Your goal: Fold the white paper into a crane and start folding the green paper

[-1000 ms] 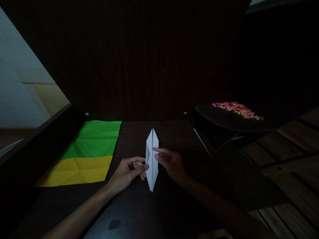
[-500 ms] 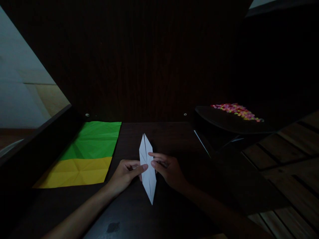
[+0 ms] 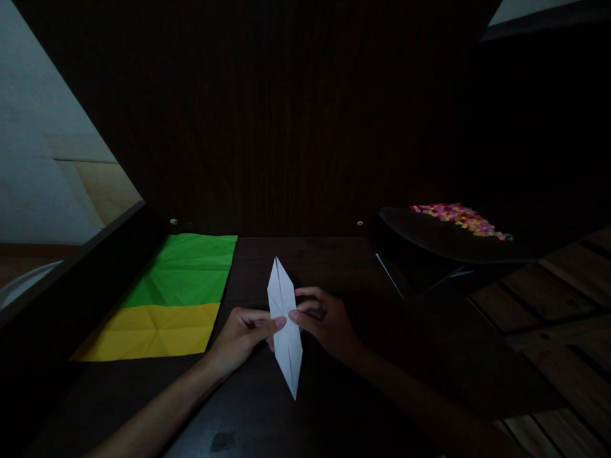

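A dark wooden table (image 3: pixel 296 254) is seen, with a creased green paper sheet (image 3: pixel 184 270) and a creased yellow paper sheet (image 3: pixel 153 331) laid flat at its left, and a scatter of small multicoloured pieces (image 3: pixel 461 216) far right. At the centre, a long, narrow, white folded paper diamond (image 3: pixel 285 324) is pinched at mid-length between the left hand (image 3: pixel 243 334) and the right hand (image 3: pixel 324 321). Compared with a second ago, it has been tilted and lowered toward the near edge; the grasp is unchanged, so folding appears to be in progress.
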Motion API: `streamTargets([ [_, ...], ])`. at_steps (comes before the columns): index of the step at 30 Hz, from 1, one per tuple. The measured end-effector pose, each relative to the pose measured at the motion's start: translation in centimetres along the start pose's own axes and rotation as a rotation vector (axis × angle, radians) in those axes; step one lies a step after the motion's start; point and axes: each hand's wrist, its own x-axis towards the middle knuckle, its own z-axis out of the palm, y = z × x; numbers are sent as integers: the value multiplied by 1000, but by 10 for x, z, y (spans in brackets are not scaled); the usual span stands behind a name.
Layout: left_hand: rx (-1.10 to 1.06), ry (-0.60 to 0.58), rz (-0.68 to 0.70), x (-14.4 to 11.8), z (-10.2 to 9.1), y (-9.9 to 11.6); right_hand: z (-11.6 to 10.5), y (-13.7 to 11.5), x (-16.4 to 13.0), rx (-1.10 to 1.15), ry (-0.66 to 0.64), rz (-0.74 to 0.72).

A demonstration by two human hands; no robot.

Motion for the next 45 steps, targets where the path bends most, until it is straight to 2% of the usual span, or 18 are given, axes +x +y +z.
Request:
streamTargets([
  [7,-8,114,17,3,2,-2,1,3,10,-1,-3,14],
  [13,0,157,15,2,0,-4,5,8,11,42,7,1],
  [17,-11,137,14,3,0,-4,7,12,8,110,16,15],
  [21,-35,129,12,3,4,-4,9,14,2,128,83,-8],
  [29,-145,323,81,5,9,-10,10,16,-3,98,130,-35],
  [38,-131,326,72,4,13,-7,12,17,-6,30,159,-105],
  [45,-41,308,96,5,15,-11,15,20,-7,1,198,-149],
])
